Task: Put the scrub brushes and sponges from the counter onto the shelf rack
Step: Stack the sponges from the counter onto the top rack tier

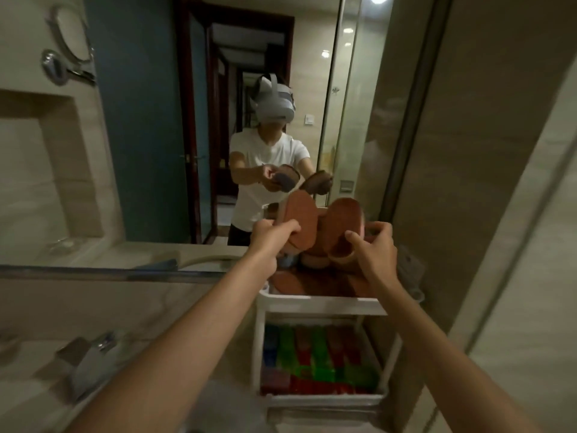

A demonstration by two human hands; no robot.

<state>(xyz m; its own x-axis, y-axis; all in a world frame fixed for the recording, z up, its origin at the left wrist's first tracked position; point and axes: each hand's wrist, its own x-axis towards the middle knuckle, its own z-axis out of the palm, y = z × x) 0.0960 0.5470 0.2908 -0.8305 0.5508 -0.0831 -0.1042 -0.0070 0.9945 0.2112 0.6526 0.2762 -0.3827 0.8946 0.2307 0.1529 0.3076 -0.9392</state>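
Note:
My left hand (273, 234) grips a reddish-brown oval scrub brush (298, 220) by its lower edge, holding it upright above the top tier of the white shelf rack (324, 300). My right hand (373, 245) grips a second reddish-brown oval brush (342, 226) the same way, just to the right. Both brushes hover over more brown brushes (315, 278) lying in the rack's top tray. The lower tier holds rows of red, green and blue sponges (315, 357).
A large mirror (218, 120) behind the rack reflects a person holding the brushes. A chrome tap (90, 357) stands at lower left on the marble counter (103, 307). A tiled wall (499, 214) closes in on the right of the rack.

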